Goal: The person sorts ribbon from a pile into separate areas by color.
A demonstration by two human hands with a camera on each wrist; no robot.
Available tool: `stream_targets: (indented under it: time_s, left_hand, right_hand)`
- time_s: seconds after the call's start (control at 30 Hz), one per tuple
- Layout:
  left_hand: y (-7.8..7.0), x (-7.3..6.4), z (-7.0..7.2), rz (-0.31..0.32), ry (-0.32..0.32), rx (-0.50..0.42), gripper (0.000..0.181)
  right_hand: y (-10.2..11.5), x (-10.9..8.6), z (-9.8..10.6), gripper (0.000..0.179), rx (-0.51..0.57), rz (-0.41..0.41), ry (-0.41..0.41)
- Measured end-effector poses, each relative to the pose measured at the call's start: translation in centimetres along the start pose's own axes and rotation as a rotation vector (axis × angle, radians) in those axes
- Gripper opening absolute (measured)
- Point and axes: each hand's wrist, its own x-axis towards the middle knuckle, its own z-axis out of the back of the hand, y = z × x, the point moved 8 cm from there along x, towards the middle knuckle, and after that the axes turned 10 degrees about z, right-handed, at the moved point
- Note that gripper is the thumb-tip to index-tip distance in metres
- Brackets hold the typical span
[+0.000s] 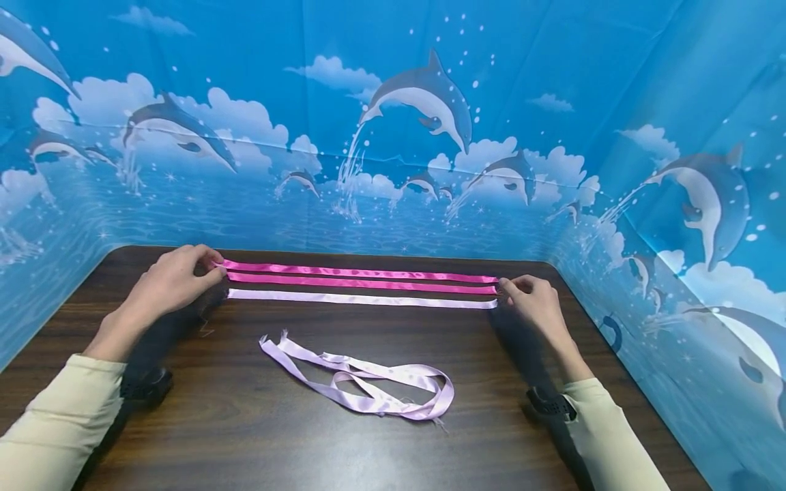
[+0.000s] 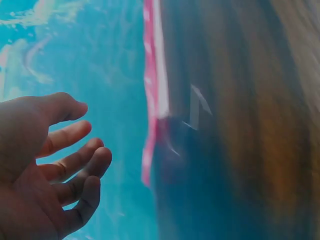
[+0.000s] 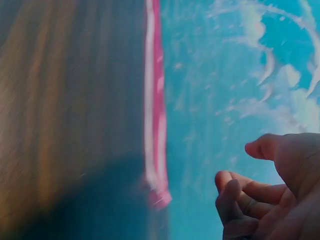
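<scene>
Three ribbons lie side by side across the back of the table: a bright pink ribbon [image 1: 362,271] farthest away, a second pink ribbon [image 1: 362,282] close beside it, and a pale lilac ribbon [image 1: 362,299] nearest me. My left hand [image 1: 175,279] is at their left ends, thumb and forefinger overlapping the far pink ribbon's end in the head view. At the right ends is my right hand [image 1: 535,303], fingertips right by the pink ends. Both wrist views show the left hand [image 2: 65,160] and right hand [image 3: 265,190] with thumb and fingers apart, nothing between them.
Loose lilac ribbons [image 1: 417,375] with frayed ends lie looped in the middle of the dark wooden table [image 1: 344,457]. A blue dolphin-print cloth [image 1: 368,218] rises behind the table's back edge and along its sides. Dark wrist bands sit by both cuffs.
</scene>
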Motion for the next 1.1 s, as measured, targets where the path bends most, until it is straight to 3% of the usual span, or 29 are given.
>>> stream_targets:
  time_s: [0.2, 0.3, 0.43, 0.57, 0.87, 1.1]
  left_hand:
    - [-4.4, -1.6, 0.8, -0.077, 0.032, -0.067, 0.032]
    - [-7.0, -2.6, 0.9, -0.141, 0.06, -0.096, 0.029]
    - [-10.1, -3.9, 0.8, -0.215, 0.078, -0.093, 0.028]
    - [-12.0, -4.8, 0.3, -0.259, 0.086, -0.067, 0.027]
    - [-13.5, -5.5, -2.4, -0.31, 0.16, -0.077, 0.021]
    - [-14.1, -5.9, -4.8, -0.331, 0.249, -0.085, 0.021]
  right_hand:
    - [4.3, -1.0, -0.6, 0.043, 0.062, 0.111, 0.147]
    - [6.2, -1.7, -2.1, 0.036, 0.063, 0.196, 0.295]
    - [8.5, -3.6, -4.9, 0.034, 0.069, 0.302, 0.561]
    - [10.0, -5.5, -7.3, 0.038, 0.02, 0.344, 0.729]
    - [11.5, -7.9, -10.6, 0.021, -0.049, 0.391, 0.803]
    - [12.1, -8.0, -11.2, 0.008, -0.095, 0.461, 0.79]
